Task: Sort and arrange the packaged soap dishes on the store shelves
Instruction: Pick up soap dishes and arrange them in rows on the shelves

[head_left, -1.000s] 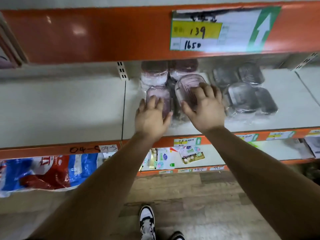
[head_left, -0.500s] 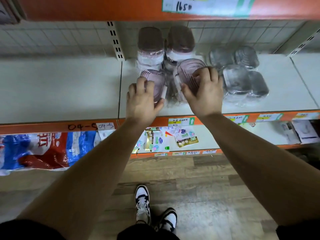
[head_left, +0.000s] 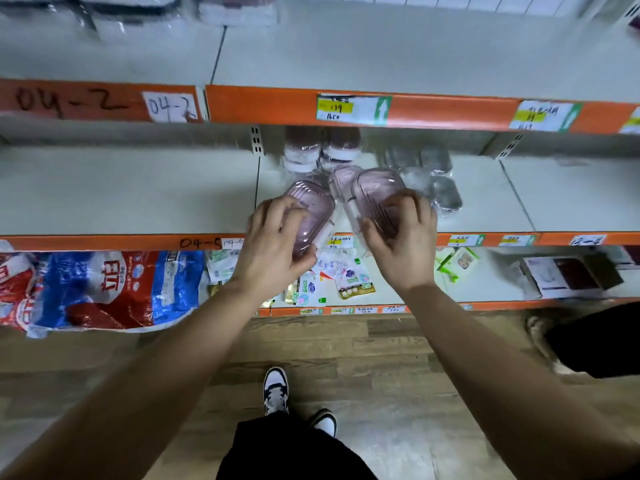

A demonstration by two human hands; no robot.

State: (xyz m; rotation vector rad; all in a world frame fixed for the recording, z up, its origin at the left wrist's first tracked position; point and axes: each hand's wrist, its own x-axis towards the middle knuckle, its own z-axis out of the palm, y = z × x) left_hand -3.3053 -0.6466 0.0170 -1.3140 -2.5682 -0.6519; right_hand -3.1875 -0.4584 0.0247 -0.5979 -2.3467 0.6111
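Pink soap dishes (head_left: 375, 183) half under fingers (head_left: 403, 211)

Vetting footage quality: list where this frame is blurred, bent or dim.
Head view: orange shelf edge bows from the wide lens; top-shelf packages smear with blur; left hand, right hand and their pink soap dishes look fairly sharp; grey dishes sit shadowed.

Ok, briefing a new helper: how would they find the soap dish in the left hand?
Find the white shelf whose orange edge reads 04-5. Right of that marking, at the front edge, is a pink ribbed soap dish. Unlike the pink dish beside it, the left hand grips it.
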